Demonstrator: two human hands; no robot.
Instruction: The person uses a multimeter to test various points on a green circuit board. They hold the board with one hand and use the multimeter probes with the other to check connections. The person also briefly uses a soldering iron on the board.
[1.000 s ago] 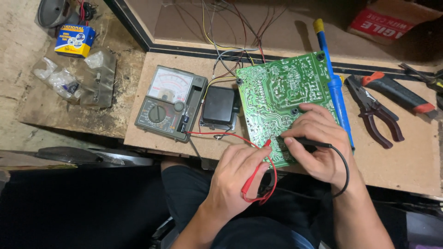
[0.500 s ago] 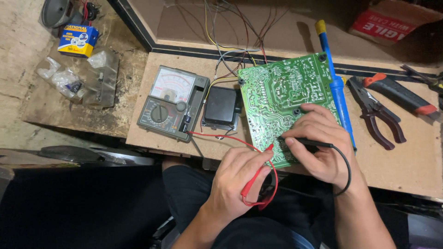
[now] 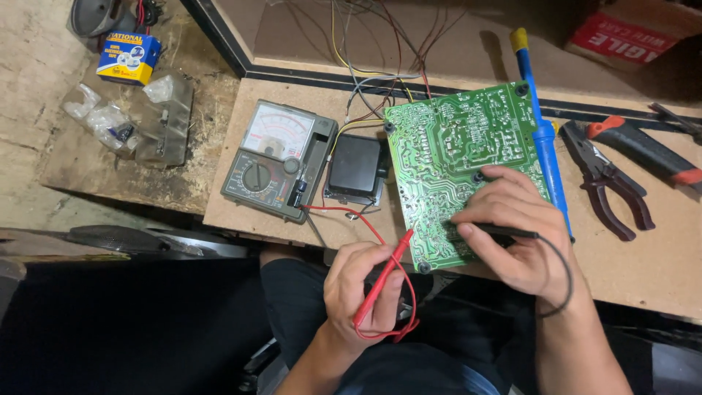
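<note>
A green circuit board (image 3: 453,153) lies solder side up on a fibreboard worktop (image 3: 643,263). My left hand (image 3: 362,292) holds a red test probe (image 3: 384,276) just off the board's lower left edge, tip pointing up toward it. My right hand (image 3: 515,227) rests on the board's lower right part and grips a black test probe (image 3: 497,231) pressed to the board. Red and black leads run to a grey analogue multimeter (image 3: 274,157) left of the board. A black boxy component (image 3: 356,167) sits between meter and board.
A blue soldering iron (image 3: 540,132) lies along the board's right edge. Dark pliers (image 3: 607,183) and an orange-handled tool (image 3: 643,150) lie further right. Loose wires (image 3: 373,44) trail from the back. A small blue-and-yellow box (image 3: 128,57) and plastic bags (image 3: 110,121) lie at left.
My left hand has shifted the red probe slightly, its tip now closer to the board's lower left edge. My right hand stays on the board with the black probe.
</note>
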